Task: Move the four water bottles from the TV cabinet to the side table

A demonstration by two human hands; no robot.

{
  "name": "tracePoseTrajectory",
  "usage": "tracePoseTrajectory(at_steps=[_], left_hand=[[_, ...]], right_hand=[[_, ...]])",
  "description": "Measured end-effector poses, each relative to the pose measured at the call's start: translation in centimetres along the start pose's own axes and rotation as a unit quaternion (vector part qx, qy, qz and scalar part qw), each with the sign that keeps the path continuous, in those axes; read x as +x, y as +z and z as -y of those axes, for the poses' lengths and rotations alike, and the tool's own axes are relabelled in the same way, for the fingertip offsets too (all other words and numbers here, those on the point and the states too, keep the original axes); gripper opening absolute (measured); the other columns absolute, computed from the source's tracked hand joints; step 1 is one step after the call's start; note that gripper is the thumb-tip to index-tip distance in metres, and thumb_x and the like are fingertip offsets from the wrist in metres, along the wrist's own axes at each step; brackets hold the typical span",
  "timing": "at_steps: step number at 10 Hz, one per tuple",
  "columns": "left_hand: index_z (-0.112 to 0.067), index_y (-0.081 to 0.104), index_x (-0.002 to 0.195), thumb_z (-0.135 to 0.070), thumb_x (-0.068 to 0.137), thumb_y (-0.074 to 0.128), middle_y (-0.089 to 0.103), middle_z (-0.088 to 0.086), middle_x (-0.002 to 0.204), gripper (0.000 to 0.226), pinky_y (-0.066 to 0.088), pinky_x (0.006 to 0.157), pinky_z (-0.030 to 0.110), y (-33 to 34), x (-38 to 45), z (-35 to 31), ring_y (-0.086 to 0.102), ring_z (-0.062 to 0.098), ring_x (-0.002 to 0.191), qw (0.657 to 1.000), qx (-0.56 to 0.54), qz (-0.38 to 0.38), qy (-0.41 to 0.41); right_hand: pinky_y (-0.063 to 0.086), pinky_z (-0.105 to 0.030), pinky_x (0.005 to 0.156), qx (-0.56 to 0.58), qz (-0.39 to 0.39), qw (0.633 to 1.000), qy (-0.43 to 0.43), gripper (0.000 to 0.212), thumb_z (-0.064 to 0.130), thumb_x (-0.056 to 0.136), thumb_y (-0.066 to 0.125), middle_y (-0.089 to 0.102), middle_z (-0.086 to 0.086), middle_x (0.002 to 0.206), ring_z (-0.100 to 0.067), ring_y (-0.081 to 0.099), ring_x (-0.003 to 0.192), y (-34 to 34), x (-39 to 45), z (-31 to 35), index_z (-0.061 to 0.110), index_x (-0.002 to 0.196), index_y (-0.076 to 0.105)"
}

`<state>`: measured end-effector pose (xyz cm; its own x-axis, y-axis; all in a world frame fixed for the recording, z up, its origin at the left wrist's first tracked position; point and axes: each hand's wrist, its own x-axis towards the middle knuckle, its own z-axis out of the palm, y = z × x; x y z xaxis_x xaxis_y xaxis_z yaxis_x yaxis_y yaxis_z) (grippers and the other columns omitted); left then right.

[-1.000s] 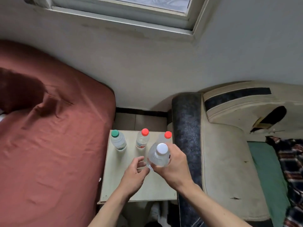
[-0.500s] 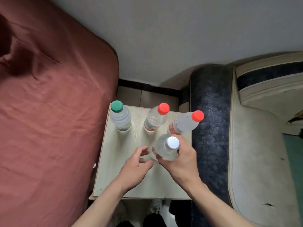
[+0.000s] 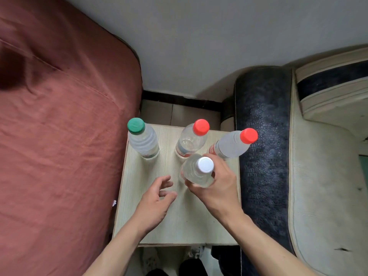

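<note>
A small pale wooden side table [image 3: 179, 220] stands between a bed and a sofa. Three clear water bottles stand along its far edge: a green-capped bottle [image 3: 142, 139] at the left, a red-capped bottle [image 3: 192, 139] in the middle, and a second red-capped bottle [image 3: 232, 145] at the right. My right hand [image 3: 216, 188] is shut on a white-capped bottle [image 3: 197, 172], held upright just in front of the two red-capped ones; whether its base touches the table is hidden. My left hand [image 3: 154, 202] hovers open beside it, fingers spread, touching nothing.
A bed with a rust-red sheet [image 3: 59, 136] fills the left side, right against the table. A sofa with a dark textured armrest [image 3: 262, 148] and cream cushions [image 3: 326, 196] borders the table's right side. A grey wall [image 3: 199, 46] rises behind.
The view has moved in closer and tilted down onto the table. My right hand has carried the white-capped bottle lower, nearer the tabletop. My left hand has drawn slightly away from it.
</note>
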<state>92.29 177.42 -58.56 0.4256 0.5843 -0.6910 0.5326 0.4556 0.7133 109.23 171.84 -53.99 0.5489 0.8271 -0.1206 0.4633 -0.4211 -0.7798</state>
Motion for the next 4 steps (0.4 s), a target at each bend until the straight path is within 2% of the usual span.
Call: tracePoseTrajectory(at_steps=[1, 2, 3, 4], left_hand=[[-0.032, 0.049, 0.135, -0.033, 0.085, 0.063, 0.060, -0.011, 0.127, 0.052, 0.050, 0.095, 0.031, -0.1, 0.2, -0.3, 0.059, 0.008, 0.108, 0.998, 0.054, -0.012, 0.017], [-0.030, 0.045, 0.139, -0.029, 0.092, 0.060, 0.057, -0.012, 0.129, 0.049, 0.049, 0.098, 0.035, -0.2, 0.0, -0.6, 0.057, 0.010, 0.112, 0.992, 0.120, -0.033, 0.038], [-0.028, 0.044, 0.141, -0.031, 0.092, 0.058, 0.057, -0.011, 0.131, 0.050, 0.048, 0.100, 0.036, -0.5, -0.3, -1.0, 0.057, 0.011, 0.114, 0.984, 0.167, -0.048, 0.048], [-0.027, 0.045, 0.140, -0.030, 0.092, 0.058, 0.057, -0.008, 0.134, 0.049, 0.048, 0.099, 0.035, -0.8, -1.4, -1.7, 0.057, 0.010, 0.114, 0.980, 0.184, -0.056, 0.061]], right_hand=[[0.037, -0.001, 0.082, 0.009, 0.008, 1.000, 0.003, 0.064, 0.017, 0.057, 0.092, 0.061, 0.010, 0.104, 0.003, 0.055, 0.096, -0.1, -0.1, -0.3, 0.023, 0.110, 0.059], [0.035, 0.000, 0.082, 0.000, 0.023, 1.000, 0.007, 0.065, 0.019, 0.057, 0.092, 0.057, 0.014, 0.104, 0.007, 0.053, 0.098, -0.2, -0.5, -0.4, 0.025, 0.110, 0.057], [0.038, -0.004, 0.086, -0.012, 0.042, 0.999, 0.014, 0.068, 0.025, 0.058, 0.091, 0.057, 0.011, 0.110, -0.001, 0.053, 0.100, -0.3, -0.7, -0.8, 0.022, 0.117, 0.057], [0.039, -0.015, 0.097, -0.035, 0.070, 0.996, 0.037, 0.079, 0.036, 0.062, 0.088, 0.053, 0.010, 0.124, -0.007, 0.050, 0.115, -1.3, -1.4, -0.6, 0.022, 0.130, 0.050]])
